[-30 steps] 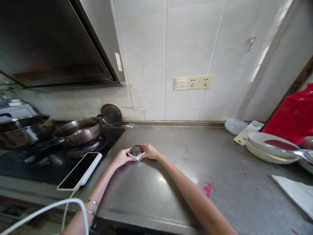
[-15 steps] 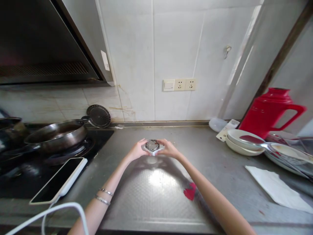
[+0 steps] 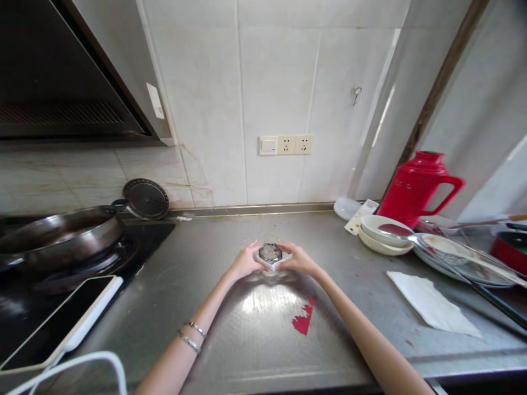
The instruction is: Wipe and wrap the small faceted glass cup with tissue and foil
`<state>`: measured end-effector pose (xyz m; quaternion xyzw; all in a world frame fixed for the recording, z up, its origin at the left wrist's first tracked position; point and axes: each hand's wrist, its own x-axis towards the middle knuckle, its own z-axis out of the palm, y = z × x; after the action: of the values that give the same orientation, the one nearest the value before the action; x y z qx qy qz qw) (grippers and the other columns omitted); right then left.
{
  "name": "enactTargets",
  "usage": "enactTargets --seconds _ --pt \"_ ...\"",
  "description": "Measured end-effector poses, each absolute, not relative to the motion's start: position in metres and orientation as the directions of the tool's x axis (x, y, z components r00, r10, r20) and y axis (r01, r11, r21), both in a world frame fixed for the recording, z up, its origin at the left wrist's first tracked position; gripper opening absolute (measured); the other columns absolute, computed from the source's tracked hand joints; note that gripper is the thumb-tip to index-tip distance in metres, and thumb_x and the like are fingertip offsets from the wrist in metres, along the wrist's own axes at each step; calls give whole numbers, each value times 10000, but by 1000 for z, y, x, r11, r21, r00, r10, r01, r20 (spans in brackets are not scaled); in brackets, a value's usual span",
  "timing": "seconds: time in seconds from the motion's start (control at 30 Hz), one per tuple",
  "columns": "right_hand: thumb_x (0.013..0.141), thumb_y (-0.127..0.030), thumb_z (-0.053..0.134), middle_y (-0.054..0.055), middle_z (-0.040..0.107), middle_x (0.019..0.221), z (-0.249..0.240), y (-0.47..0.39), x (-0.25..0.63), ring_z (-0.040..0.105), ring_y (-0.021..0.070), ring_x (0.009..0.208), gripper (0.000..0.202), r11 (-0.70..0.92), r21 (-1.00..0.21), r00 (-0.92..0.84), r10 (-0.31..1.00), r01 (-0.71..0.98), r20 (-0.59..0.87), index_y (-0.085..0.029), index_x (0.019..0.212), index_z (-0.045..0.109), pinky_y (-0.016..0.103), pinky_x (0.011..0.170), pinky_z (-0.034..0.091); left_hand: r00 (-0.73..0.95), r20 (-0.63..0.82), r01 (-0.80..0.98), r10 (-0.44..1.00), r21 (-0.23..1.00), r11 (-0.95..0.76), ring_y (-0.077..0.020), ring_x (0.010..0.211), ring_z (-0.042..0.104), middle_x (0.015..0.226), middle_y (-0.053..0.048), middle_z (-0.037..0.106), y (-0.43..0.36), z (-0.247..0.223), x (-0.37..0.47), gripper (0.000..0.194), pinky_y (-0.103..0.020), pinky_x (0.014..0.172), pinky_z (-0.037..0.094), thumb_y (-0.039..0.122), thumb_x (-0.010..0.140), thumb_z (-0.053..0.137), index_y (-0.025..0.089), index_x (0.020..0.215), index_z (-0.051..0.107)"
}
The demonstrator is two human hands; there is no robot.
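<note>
A small round object (image 3: pixel 270 252) with a dark rim and a greyish, shiny top sits in or on a white angular base (image 3: pixel 272 266). It is too small for me to name its kind. My left hand (image 3: pixel 246 261) grips its left side, and my right hand (image 3: pixel 301 260) grips the right side, fingers curved around it. Both hands are low over the steel counter (image 3: pixel 197 263); whether the base touches the metal I cannot tell. A ragged red patch (image 3: pixel 302 321) lies on the counter nearer to me, between my forearms.
At left, a steel pan (image 3: pixel 66 236) stands on the black stove, with a phone (image 3: pixel 57 321) and white cable (image 3: pixel 90 357) in front. On the right are a red thermos (image 3: pixel 411 189), stacked bowls (image 3: pixel 385 244), a plate (image 3: pixel 436 260) with utensils and a white paper (image 3: pixel 432 302).
My view has turned to the right. Both hands have carried the round object rightward over the counter, closer to the red patch's line, with their grip kept.
</note>
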<state>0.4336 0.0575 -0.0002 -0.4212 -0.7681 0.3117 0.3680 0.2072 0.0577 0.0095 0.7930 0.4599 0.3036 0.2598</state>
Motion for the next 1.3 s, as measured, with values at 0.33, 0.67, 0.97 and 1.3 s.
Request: enactTargets --seconds 0.33,0.67,0.97,1.3 --pt "538 -287 840 103 677 1150 -5 55 433 622 308 1083 709 456 -824 -428 853 336 298 -190 1208 630 441 975 462 415 241 564 878 689 -456 -312 1339 405 1193 -74 671 58 -1 207 678 -412 1097 340 376 486 872 220 1119 684" --pt "509 -271 857 107 674 1163 -12 57 432 617 312 1102 733 414 -859 -438 860 300 261 -181 1200 630 471 1017 432 412 206 586 888 686 -431 -306 1347 393 1242 -88 641 58 -6 206 698 -400 1092 332 355 485 871 220 1141 675" --pt "485 -264 872 110 668 1178 -16 56 431 605 316 1130 771 358 -897 -422 877 259 228 -169 1205 613 471 1036 420 427 194 588 883 683 -434 -317 1342 396 1177 -74 677 58 -7 206 668 -397 1092 332 367 485 871 215 1110 689" --pt "500 -269 873 103 662 1192 -16 56 430 595 303 1148 768 354 -896 -448 869 266 210 -172 1211 601 450 1045 415 425 205 577 882 689 -438 -306 1340 403 1198 -89 667 61 -15 205 693 -383 1078 348 388 482 873 205 1123 683"
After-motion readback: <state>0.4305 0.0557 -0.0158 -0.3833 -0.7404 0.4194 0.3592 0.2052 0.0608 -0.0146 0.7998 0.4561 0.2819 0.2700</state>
